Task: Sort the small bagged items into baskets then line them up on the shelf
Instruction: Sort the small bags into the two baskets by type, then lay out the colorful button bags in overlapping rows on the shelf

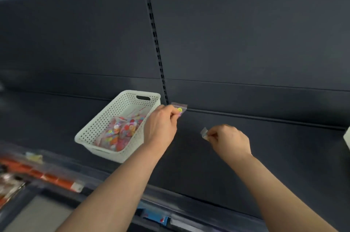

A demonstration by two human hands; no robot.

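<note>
Left hand (162, 124) pinches a small button bag (180, 109) just right of the white basket (98, 123); right hand (230, 141) pinches a second clear bag (204, 134), nearer and farther right. Sorting step: each bag probably next goes left over the rim and is released.

A small clear plastic bag of coloured buttons (180, 109) is half hidden by the left hand (161, 125), a clear plastic piece (204, 133) mostly by the right hand (230, 142). A white object (347, 138) is cut off at the right edge.
</note>
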